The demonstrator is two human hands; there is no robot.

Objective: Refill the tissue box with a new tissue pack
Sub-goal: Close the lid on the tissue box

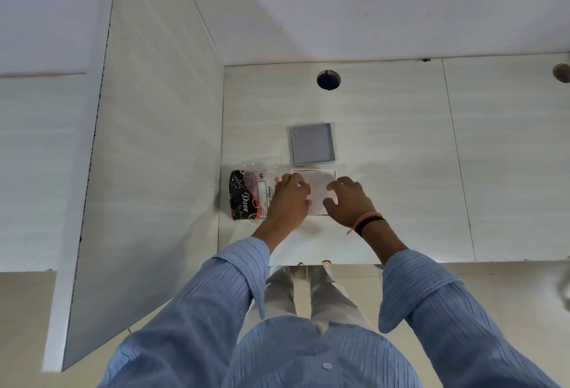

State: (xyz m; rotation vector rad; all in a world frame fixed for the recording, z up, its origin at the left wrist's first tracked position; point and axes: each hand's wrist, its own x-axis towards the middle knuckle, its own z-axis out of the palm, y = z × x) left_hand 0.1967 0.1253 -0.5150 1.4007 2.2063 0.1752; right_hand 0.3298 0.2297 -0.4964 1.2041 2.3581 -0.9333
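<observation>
A white square tissue box (319,185) lies on the pale desk, its top filled with white tissue. My left hand (290,199) rests on its left side, fingers curled over the edge. My right hand (350,199) presses on its right side, with its fingers bent onto the tissue. A black, red and clear plastic tissue pack wrapper (246,195) printed "Dove" lies just left of the box, partly under my left hand. A grey square lid (312,143) lies flat just behind the box.
The desk (401,172) has a white divider panel (148,141) along its left side and a wall behind. A round cable hole (328,79) sits at the back; another is at the far right. The front edge is near my body.
</observation>
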